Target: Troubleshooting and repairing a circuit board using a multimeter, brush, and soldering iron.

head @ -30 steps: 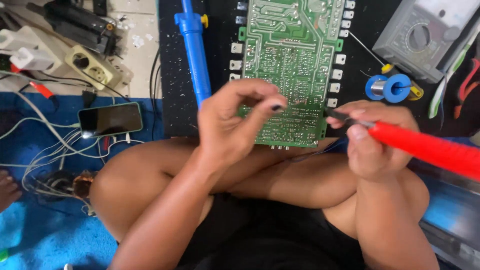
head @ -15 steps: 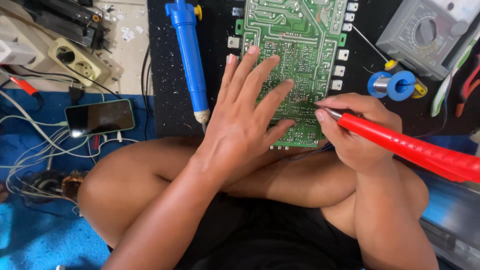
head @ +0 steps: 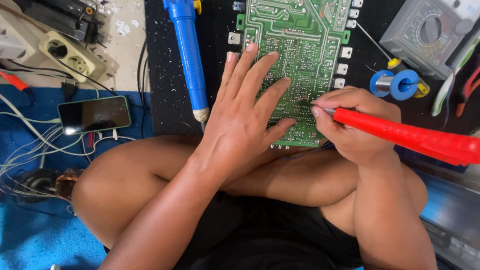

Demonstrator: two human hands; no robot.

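At frame centre, the left hand point(head: 245, 117) lies flat, fingers spread, on the green printed circuit board point(head: 300, 55); the right hand point(head: 350, 125) pinches the red-handled soldering iron point(head: 410, 137), whose tip could slip and burn those near fingertips.

Circuit board point(head: 295, 55) – glossy green laminate; iron handle point(head: 410, 137) – smooth red plastic; pump point(head: 189, 55) – blue plastic; mat point(head: 167, 100) – matt black.

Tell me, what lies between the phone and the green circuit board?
In the head view, a blue desoldering pump lies on the black mat between the phone and the green circuit board, with dark cables beside the mat's edge.
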